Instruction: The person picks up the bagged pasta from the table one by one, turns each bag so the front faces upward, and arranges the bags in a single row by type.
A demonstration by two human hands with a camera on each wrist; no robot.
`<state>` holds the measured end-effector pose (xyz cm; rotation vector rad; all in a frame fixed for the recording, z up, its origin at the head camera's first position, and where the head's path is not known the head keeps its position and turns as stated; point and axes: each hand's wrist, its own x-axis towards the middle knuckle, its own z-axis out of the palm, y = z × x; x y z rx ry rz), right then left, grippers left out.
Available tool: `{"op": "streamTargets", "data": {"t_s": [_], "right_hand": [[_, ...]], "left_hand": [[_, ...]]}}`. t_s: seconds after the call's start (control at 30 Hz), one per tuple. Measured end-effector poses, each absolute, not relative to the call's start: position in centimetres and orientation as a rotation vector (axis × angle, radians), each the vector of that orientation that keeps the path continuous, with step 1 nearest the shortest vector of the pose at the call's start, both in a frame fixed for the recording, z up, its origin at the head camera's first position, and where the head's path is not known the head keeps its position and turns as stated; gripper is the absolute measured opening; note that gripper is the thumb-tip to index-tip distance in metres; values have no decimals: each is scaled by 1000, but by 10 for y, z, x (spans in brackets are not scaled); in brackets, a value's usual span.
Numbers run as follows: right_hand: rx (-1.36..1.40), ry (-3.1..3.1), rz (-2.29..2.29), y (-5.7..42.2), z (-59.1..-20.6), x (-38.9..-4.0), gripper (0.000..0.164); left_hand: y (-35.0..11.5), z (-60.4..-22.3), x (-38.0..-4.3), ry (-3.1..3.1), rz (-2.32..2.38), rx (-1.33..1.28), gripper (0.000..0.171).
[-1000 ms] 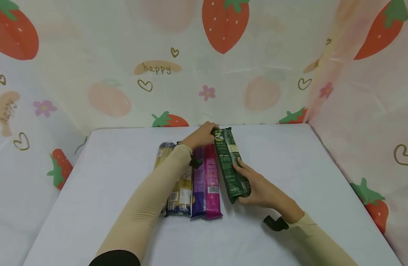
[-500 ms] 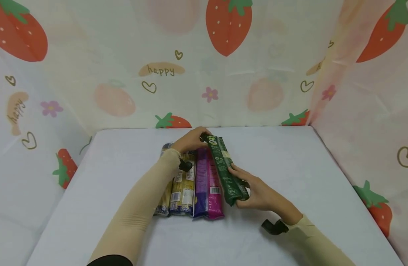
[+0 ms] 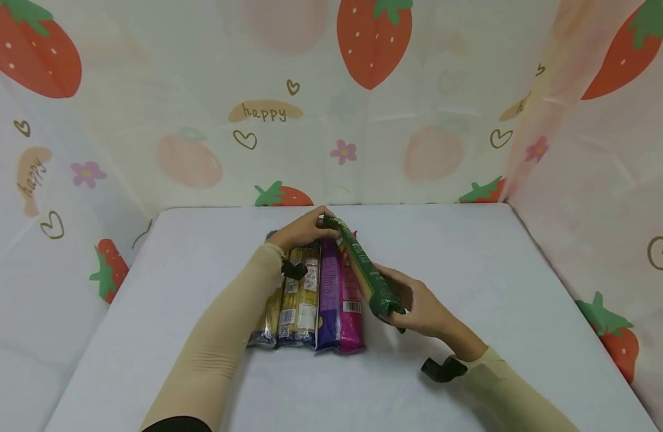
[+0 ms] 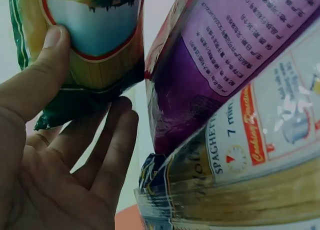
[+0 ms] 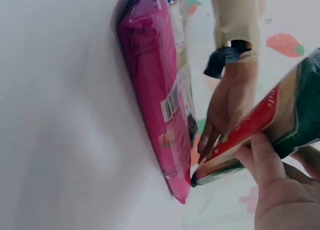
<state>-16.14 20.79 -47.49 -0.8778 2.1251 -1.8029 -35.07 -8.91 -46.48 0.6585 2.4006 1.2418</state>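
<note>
Both hands hold a long green pasta packet (image 3: pixel 365 270), tilted up on its edge close beside a pink-and-purple packet (image 3: pixel 339 306). My left hand (image 3: pixel 304 230) pinches its far end. In the left wrist view the thumb lies on the front of the green packet (image 4: pixel 92 30), and the fingers reach behind its lower end. My right hand (image 3: pixel 425 305) grips the near end, thumb and fingers on opposite sides. The red-and-tan front of the green packet (image 5: pixel 260 115) shows in the right wrist view. Left of the purple packet lies a gold spaghetti packet (image 3: pixel 299 300).
Another gold packet (image 3: pixel 269 321) lies at the row's left end, partly hidden by the left forearm. The packets lie side by side on a white-covered table (image 3: pixel 471 252). A strawberry-print curtain (image 3: pixel 288 60) rises behind the table and along its sides.
The green packet has rolled from lying face up onto its edge, its far end shifting left toward the purple packet. My left hand has moved left with it; the right hand has turned slightly.
</note>
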Motion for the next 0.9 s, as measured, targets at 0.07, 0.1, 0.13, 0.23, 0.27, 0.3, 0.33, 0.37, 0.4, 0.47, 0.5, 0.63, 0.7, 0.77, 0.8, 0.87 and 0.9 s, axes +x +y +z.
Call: {"op": "streamTargets", "data": {"t_s": [0.07,0.1,0.13,0.23,0.27,0.3,0.33,0.37,0.4,0.47,0.5,0.63,0.7,0.77,0.8,0.87,0.9], "right_hand": [[-864,2105,-1847,208,-476,-162,87],[-861,2101,-1867,208,-476,-162,85],[-857,2103,-1881,208,-477,-162,83],[-845,2129,-1907,210,-477,-162,76],[-834,2145,-1911,210,-477,-161,74],[-823,2157,-1914,210,-477,-162,72],[-808,2173,-1913,210,-476,-162,70],[-796,2181,-1910,210,-475,-162,68],[-783,2185,-1905,210,-474,-162,68],[-768,2187,-1891,209,-471,-162,67],[-765,2188,-1884,209,-469,-162,67],[-748,2198,-1865,209,-466,-160,69],[-730,2201,-1867,210,-466,-160,70],[-708,2173,-1886,210,-466,-160,71],[-698,2157,-1898,210,-467,-160,72],[-678,2130,-1923,210,-468,-160,74],[-672,2110,-1939,210,-468,-160,76]], "left_hand": [[-90,-465,-350,2384,1251,662,47],[-91,-466,-350,2385,1250,664,47],[-92,-467,-350,2385,1250,665,48],[-93,-467,-349,2377,1243,663,55],[-94,-467,-348,2376,1238,651,60],[-94,-467,-348,2380,1233,637,66],[-95,-468,-348,2384,1232,623,71],[-95,-468,-347,2388,1233,608,76],[-95,-468,-347,2386,1247,592,78],[-95,-469,-347,2347,1308,573,77],[-94,-470,-347,2323,1344,568,73],[-94,-471,-346,2238,1482,524,67],[-95,-470,-345,2245,1501,502,72],[-96,-469,-343,2281,1496,470,77],[-97,-468,-343,2308,1481,458,78],[-98,-467,-343,2355,1460,439,78],[-99,-467,-343,2367,1459,428,79]]}}
